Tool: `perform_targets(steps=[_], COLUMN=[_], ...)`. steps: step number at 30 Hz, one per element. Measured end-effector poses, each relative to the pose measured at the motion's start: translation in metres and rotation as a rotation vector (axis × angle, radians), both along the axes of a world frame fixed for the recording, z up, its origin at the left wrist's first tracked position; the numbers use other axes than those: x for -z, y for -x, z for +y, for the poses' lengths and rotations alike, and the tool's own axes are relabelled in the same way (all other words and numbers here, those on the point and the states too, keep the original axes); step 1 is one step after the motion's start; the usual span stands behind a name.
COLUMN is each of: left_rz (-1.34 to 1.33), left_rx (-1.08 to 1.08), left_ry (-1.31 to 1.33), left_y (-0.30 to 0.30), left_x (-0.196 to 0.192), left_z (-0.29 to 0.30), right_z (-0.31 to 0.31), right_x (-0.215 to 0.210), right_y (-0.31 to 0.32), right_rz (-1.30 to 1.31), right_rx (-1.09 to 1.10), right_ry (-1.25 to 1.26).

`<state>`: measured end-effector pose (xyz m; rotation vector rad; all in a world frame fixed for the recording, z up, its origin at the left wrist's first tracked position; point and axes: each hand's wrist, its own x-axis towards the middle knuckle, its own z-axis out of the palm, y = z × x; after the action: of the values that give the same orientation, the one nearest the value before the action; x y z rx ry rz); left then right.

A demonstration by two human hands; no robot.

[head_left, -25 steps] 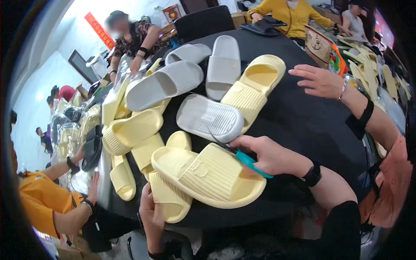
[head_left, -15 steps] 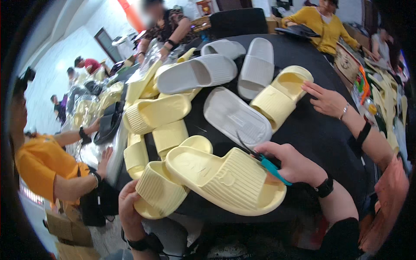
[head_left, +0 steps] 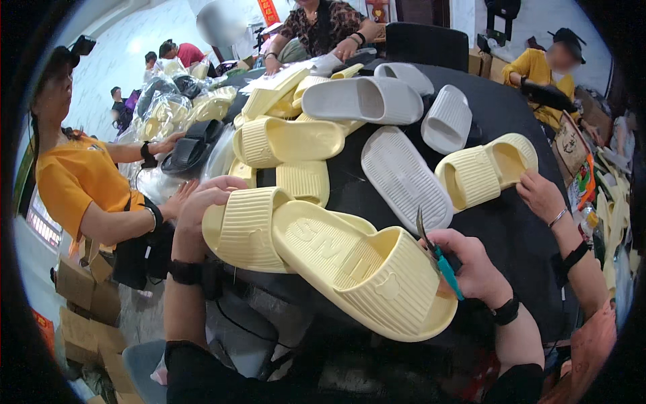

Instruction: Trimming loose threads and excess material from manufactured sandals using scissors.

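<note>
My left hand [head_left: 210, 202] is closed on the end of a pale yellow slide sandal [head_left: 250, 229], thumb and fingers around its rim. Overlapping it in front is a second yellow slide [head_left: 393, 286], tilted so its ribbed strap and inner sole show. My right hand [head_left: 474, 266] is closed around small scissors with teal handles [head_left: 449, 275] and dark curved blades pointing up. Some of its fingers reach into this second slide's open toe and hold it. Both slides are in the air above the near edge of the black table [head_left: 531, 269].
Grey slides [head_left: 407, 178] and more yellow slides [head_left: 289, 143] lie across the table. A co-worker's hand [head_left: 540, 195] touches a yellow slide [head_left: 486, 172] at right. Another person in orange [head_left: 87, 182] handles black slides [head_left: 193, 148] at left. Cardboard boxes [head_left: 84, 337] stand lower left.
My left hand has risen with its slide. The front slide has tilted, showing more of its inner sole. The scissors now point more upward. The head view has shifted.
</note>
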<state>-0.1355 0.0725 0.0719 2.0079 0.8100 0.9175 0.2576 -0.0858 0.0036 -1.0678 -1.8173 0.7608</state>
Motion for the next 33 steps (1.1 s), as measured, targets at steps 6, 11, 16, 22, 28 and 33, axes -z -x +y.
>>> perform_targets(steps=[6,11,16,22,28,33], left_rz=[-0.200,-0.142,-0.118,-0.057,-0.122,-0.221], left_rx=[0.106,0.110,0.143,0.155,0.227,0.219], left_ry=[0.591,0.762,0.705,0.729,0.714,0.690], left_y=[-0.032,-0.052,-0.069,-0.075,-0.062,-0.052], left_x=[-0.010,-0.015,-0.017,-0.022,-0.018,-0.008], left_z=[0.013,0.032,0.045,0.041,0.056,0.062], right_z=[-0.002,-0.002,-0.002,0.001,0.001,-0.001], right_x=[-0.010,-0.012,-0.001,0.002,0.002,-0.003], right_y=[-0.001,0.002,-0.001,0.001,0.000,-0.001], right_rz=[-0.139,-0.092,-0.017,-0.081,-0.103,-0.124], right_rx=[-0.059,-0.054,0.013,0.055,0.093,0.148], right_ry=[0.018,-0.033,-0.137,-0.173,-0.185,-0.221])
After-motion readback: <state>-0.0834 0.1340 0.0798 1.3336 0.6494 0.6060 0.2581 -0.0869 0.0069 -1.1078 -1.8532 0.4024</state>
